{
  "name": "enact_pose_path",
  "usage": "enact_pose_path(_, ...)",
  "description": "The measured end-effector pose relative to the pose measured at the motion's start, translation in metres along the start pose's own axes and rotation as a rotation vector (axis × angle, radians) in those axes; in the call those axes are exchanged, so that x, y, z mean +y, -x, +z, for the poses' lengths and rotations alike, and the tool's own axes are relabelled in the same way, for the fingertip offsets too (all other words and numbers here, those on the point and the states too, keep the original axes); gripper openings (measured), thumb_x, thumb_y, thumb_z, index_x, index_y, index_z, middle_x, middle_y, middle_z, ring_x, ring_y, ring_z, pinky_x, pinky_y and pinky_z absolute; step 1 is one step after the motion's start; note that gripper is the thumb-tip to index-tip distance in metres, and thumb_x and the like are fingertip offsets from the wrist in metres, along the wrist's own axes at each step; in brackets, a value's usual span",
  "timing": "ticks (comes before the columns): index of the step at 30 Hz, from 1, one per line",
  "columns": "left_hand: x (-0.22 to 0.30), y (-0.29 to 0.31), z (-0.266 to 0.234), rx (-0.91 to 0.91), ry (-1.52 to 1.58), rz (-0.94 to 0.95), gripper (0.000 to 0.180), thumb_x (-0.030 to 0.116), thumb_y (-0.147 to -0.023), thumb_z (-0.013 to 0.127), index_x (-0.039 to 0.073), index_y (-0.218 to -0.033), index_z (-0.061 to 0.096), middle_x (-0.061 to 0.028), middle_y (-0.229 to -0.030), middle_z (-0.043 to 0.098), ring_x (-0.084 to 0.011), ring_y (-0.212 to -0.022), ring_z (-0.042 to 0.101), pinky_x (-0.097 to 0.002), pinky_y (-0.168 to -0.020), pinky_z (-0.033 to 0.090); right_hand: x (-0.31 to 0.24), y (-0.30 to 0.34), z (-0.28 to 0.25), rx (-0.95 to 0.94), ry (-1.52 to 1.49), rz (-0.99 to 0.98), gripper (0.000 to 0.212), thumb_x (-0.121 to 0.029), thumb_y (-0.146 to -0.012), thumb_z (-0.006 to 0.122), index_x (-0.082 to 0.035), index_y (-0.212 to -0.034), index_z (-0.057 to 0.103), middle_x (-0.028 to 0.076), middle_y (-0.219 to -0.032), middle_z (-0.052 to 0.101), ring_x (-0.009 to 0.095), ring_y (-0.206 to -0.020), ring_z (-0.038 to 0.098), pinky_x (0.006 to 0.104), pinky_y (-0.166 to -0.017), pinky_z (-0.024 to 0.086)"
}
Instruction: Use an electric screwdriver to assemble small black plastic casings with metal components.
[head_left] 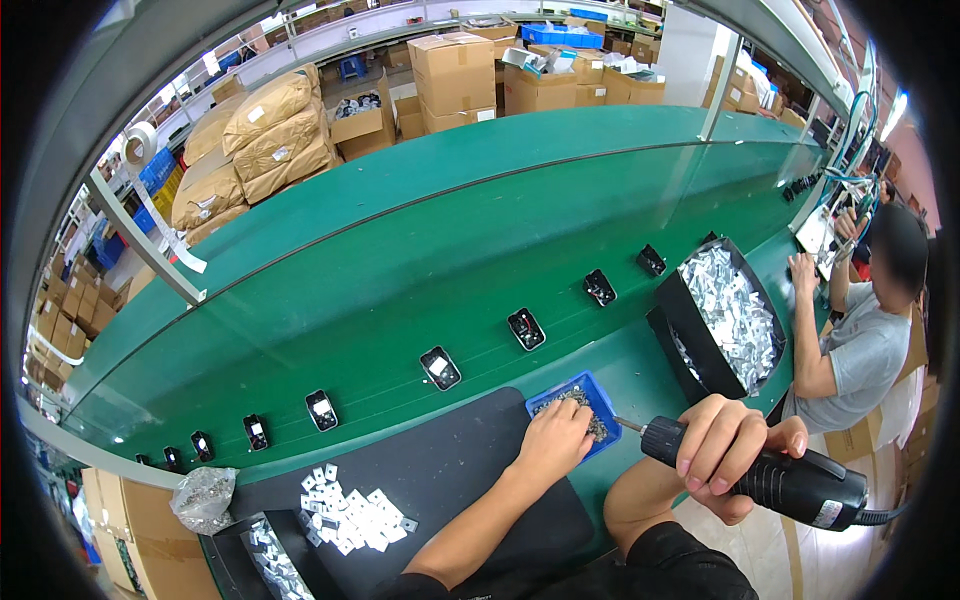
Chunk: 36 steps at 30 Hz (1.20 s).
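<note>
My left hand [556, 436] reaches into a small blue tray [588, 381], its fingers bent down and drawn together among small metal screws [599, 429]. Whatever lies between the fingertips is hidden. My right hand [722, 448] is wrapped round a black electric screwdriver [805, 485], held in the air to the right of the tray. Its bit points left, close to the tray's right side, and its cord runs off to the right. A dark mat [440, 465] lies under my left forearm, with a loose pile of white-silver square pieces [352, 518] on it.
Several small black housings [440, 368] sit in a row along the green conveyor [390, 330]. A black box [728, 310] of silver pieces stands at right, another box [270, 560] at lower left beside a clear bag [204, 498]. A co-worker [855, 330] works at far right.
</note>
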<state>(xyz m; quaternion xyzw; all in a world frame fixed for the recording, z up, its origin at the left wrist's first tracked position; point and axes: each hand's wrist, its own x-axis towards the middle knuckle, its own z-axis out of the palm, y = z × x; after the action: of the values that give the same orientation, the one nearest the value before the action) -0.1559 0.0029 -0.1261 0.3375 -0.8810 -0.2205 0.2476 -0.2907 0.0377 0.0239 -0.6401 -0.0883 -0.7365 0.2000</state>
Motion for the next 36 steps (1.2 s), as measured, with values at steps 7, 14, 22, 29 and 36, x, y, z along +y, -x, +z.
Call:
enact_pose_path(7,0.000,-0.004,0.008,-0.146,-0.152,-0.010,0.017,0.017,-0.075,0.066,0.005,-0.086,0.062,-0.0093,-0.087,0.060,-0.0254,-0.089,0.058,-0.0380,-0.078,0.045,0.001,-0.001,-0.006,0.027,-0.010,-0.010,0.061,-0.015,-0.080,0.071,-0.010,-0.128,0.034,0.006,-0.071,0.062,0.016,-0.054,0.062,0.0268,-0.052,0.055)
enact_pose_path(14,0.002,-0.003,0.008,-0.092,-0.191,-0.048,0.014,0.016,-0.077,0.063,0.004,-0.083,0.062,-0.0109,-0.085,0.061,-0.0270,-0.088,0.059,-0.0393,-0.076,0.045,0.004,-0.002,-0.009,0.059,0.000,-0.009,0.061,-0.015,-0.079,0.072,-0.009,-0.128,0.035,0.006,-0.071,0.062,0.014,-0.053,0.062,0.0267,-0.052,0.055)
enact_pose_path(22,0.001,-0.003,0.011,-0.107,-0.137,-0.052,0.012,0.014,-0.080,0.058,0.002,-0.080,0.059,-0.0142,-0.079,0.062,-0.0299,-0.083,0.060,-0.0417,-0.074,0.046,0.011,0.001,-0.011,0.080,-0.024,-0.019,0.062,-0.016,-0.080,0.072,-0.009,-0.128,0.034,0.006,-0.071,0.062,0.015,-0.053,0.062,0.0266,-0.052,0.055)
enact_pose_path(29,-0.001,-0.004,0.010,-0.037,-0.082,-0.054,0.013,0.015,-0.081,0.059,0.002,-0.080,0.059,-0.0141,-0.080,0.059,-0.0297,-0.081,0.059,-0.0400,-0.074,0.047,0.017,0.001,-0.012,0.045,-0.026,-0.004,0.062,-0.018,-0.081,0.071,-0.009,-0.129,0.033,0.006,-0.072,0.061,0.014,-0.055,0.062,0.0260,-0.052,0.055)
enact_pose_path(36,-0.002,-0.007,0.005,0.084,0.098,0.035,0.012,0.013,-0.082,0.059,0.002,-0.085,0.053,-0.0138,-0.075,0.059,-0.0302,-0.075,0.059,-0.0405,-0.069,0.048,0.022,0.002,-0.010,-0.007,-0.058,0.055,0.061,-0.019,-0.081,0.071,-0.010,-0.129,0.034,0.006,-0.072,0.061,0.016,-0.056,0.062,0.0264,-0.052,0.055)
